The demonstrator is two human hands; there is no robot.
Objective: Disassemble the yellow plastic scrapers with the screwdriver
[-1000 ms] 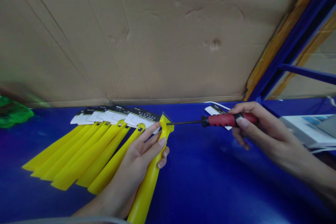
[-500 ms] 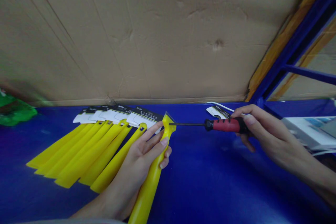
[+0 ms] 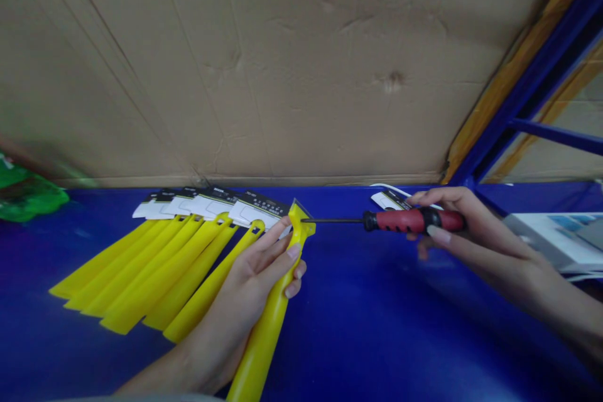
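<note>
My left hand [image 3: 264, 270] is closed around a yellow scraper [image 3: 267, 333], just below its head, where a thin clear edge shows. The tip of a screwdriver [image 3: 405, 221] meets the side of that head. My right hand [image 3: 471, 226] pinches the red and black handle between thumb and fingers, with the shaft level and pointing left. Whether the tip sits in a screw is too small to make out. Left of my left hand, several yellow scraper handles [image 3: 136, 270] lie fanned out, with black and white cards [image 3: 259, 208] at their upper ends.
A cardboard sheet [image 3: 301, 75] stands behind the blue table [image 3: 367, 339]. Green plastic [image 3: 28, 191] lies at the far left. On the right are a small card [image 3: 389, 200], a white cable [image 3: 389, 187], a white box [image 3: 556, 235] and a blue metal frame [image 3: 509, 100].
My right fingers and thumb have shifted on the screwdriver handle, and its back end now shows. The scraper and screwdriver have moved slightly left in view, with the tip still at the scraper's head.
</note>
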